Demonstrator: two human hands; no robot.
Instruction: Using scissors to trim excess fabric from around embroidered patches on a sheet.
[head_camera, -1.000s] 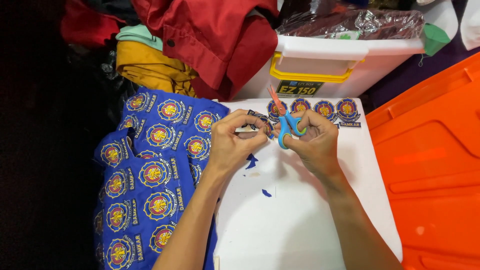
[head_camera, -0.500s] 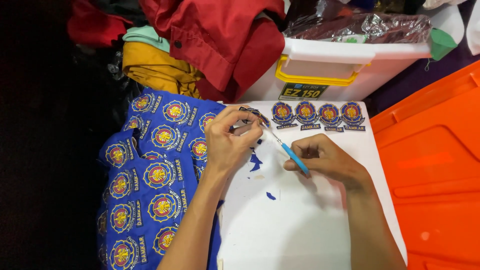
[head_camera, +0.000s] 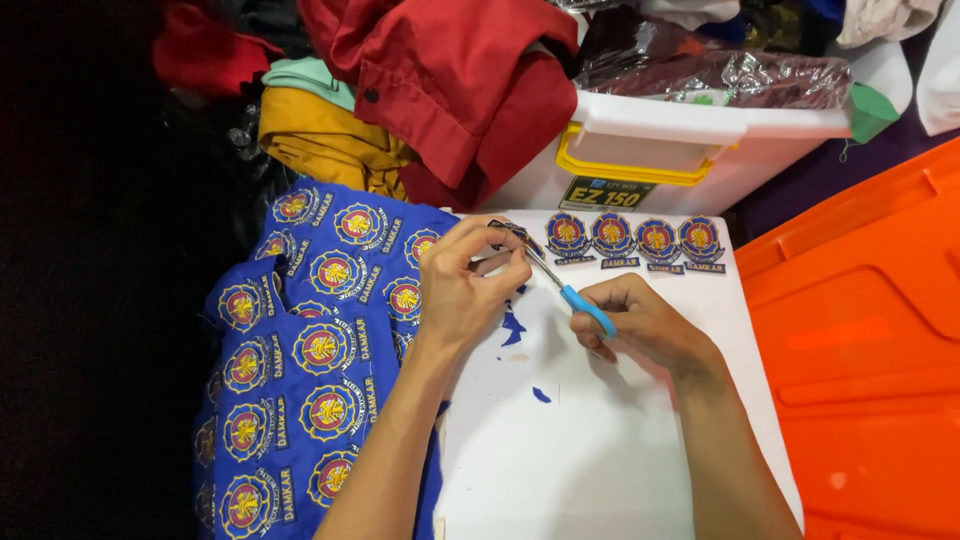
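My left hand (head_camera: 468, 283) pinches a small dark cut-out patch (head_camera: 506, 232) between thumb and fingers above the white table (head_camera: 600, 440). My right hand (head_camera: 640, 322) grips blue-handled scissors (head_camera: 572, 292), whose blades point up-left and reach the patch. A blue cloth sheet (head_camera: 310, 350) printed with several round red-and-yellow emblems lies at the left under my left forearm. Several cut emblem patches (head_camera: 632, 240) lie in a row at the table's far edge. Small blue scraps (head_camera: 514, 328) lie under my hands.
A white plastic box (head_camera: 700, 150) with a yellow latch stands behind the table. Red clothing (head_camera: 460, 90) and yellow clothing (head_camera: 320, 140) are piled at the back left. An orange plastic lid (head_camera: 860, 340) borders the table on the right.
My right hand has dropped away from the patch toward me and now holds the scissors lower by the handles. My left hand has kept its hold on the patch.
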